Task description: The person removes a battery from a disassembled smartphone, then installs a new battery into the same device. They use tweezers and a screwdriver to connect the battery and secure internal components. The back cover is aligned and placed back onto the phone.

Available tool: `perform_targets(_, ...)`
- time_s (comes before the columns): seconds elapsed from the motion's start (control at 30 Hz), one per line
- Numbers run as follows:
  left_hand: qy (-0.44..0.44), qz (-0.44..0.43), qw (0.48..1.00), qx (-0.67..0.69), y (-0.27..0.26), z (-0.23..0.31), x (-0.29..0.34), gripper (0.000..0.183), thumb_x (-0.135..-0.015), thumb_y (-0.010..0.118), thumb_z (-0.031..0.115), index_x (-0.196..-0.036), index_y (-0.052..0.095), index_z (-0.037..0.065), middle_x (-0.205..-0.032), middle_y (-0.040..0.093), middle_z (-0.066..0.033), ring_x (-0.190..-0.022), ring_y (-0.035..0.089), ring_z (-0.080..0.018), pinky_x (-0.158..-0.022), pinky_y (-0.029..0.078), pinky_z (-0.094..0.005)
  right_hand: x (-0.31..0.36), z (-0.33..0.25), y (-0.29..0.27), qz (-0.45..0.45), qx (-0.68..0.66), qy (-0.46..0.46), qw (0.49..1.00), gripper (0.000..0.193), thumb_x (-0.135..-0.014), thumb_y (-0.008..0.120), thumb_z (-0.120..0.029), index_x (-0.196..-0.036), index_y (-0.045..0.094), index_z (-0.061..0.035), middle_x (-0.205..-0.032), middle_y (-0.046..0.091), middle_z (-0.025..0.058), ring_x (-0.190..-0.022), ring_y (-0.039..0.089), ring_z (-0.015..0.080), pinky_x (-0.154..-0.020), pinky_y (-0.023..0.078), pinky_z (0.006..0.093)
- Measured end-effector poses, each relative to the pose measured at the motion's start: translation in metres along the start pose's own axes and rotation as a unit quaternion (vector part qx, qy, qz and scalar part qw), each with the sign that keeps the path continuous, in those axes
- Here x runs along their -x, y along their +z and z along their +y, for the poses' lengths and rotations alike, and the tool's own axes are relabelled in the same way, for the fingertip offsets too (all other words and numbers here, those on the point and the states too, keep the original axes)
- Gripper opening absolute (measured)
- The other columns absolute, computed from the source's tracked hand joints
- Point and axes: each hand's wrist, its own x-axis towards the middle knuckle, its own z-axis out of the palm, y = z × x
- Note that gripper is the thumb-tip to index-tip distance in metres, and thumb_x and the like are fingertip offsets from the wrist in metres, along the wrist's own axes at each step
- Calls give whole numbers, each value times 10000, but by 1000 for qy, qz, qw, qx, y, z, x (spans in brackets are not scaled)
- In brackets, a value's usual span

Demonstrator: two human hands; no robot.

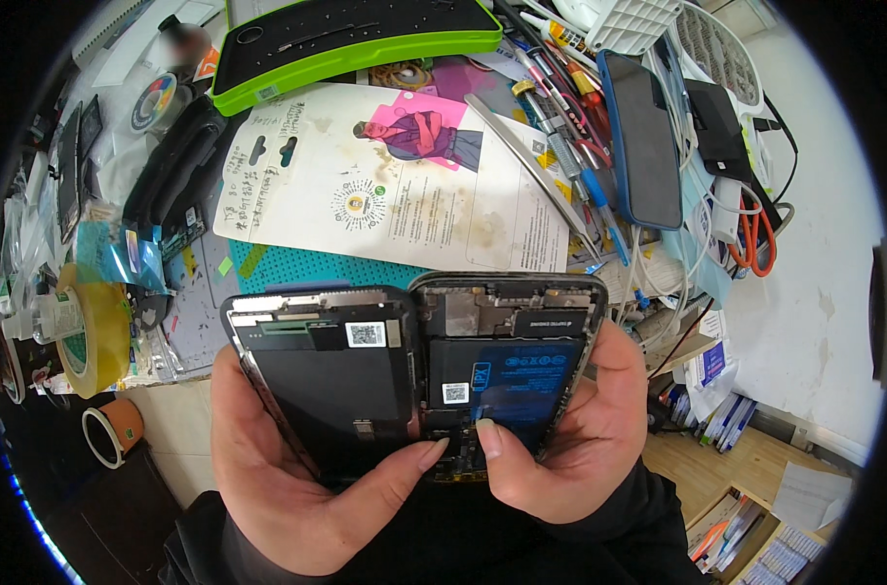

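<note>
An opened smartphone is held in front of me, its two halves side by side. My left hand (302, 478) wraps round the outer edge of the screen assembly (341, 380), whose dark back faces up; its thumb reaches across to the inner parts near the lower middle. My right hand (570, 439) grips the phone body (507, 375), where the battery and internal boards show. The right thumb presses on the lower part of the body. Both halves touch or nearly touch along the middle. Their lower ends are partly hidden by my thumbs.
A stained printed card (424, 214) lies on a teal mat (317, 278). Behind it is a green-rimmed black tray (366, 73) with small screws. Tweezers (536, 175), several screwdrivers (585, 180) and a blue-cased phone (643, 146) lie to the right. Tape rolls (107, 331) stand left.
</note>
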Motion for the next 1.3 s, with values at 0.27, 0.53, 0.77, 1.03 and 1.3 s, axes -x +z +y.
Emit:
perform_targets(0.27, 26, -37, 998, 31, -5, -8, 0, 961, -681, 863, -62, -1454, 293, -44, -1303, 570, -179, -1174, 627, -261, -997, 545, -390, 1, 3, -1, 0, 16, -8, 1000, 797, -879, 668, 104, -1486, 154, 54, -1367, 529, 256, -1204, 627, 270, -987, 515, 368)
perform_targets(0.53, 6, 3, 1000, 11, 2, -1, 1, 971, -680, 859, -72, -1463, 285, -46, -1310, 570, -177, -1173, 629, -260, -995, 545, -387, 0, 1, 0, 14, 12, 5, 1000, 808, -876, 666, 110, -1488, 142, 52, -1329, 567, 254, -1187, 637, 266, -978, 517, 360)
perform_targets(0.77, 3, 7, 1000, 17, 3, 2, 3, 971, -683, 860, -72, -1465, 285, -43, -1311, 571, -179, -1172, 629, -260, -992, 545, -387, -2, 0, -2, -2, 20, -7, 1000, 824, -869, 671, 116, -1489, 132, 48, -1340, 558, 257, -1197, 630, 265, -984, 514, 366)
perform_targets(1.03, 18, -8, 1000, 9, 1, -3, 3, 936, -682, 858, -74, -1441, 311, -46, -1301, 571, -172, -1162, 628, -248, -984, 544, -381, 0, 3, -1, 6, 28, -7, 1000, 806, -873, 674, 108, -1478, 145, 47, -1358, 533, 264, -1203, 624, 281, -994, 508, 373)
perform_targets(1.3, 18, 2, 1000, 7, -1, -3, 3, 942, -680, 859, -80, -1444, 310, -48, -1295, 573, -166, -1162, 622, -240, -976, 544, -371, -1, -1, 0, 7, 25, 9, 1000, 808, -869, 657, 131, -1488, 147, 39, -1380, 515, 266, -1206, 627, 285, -1002, 513, 381)
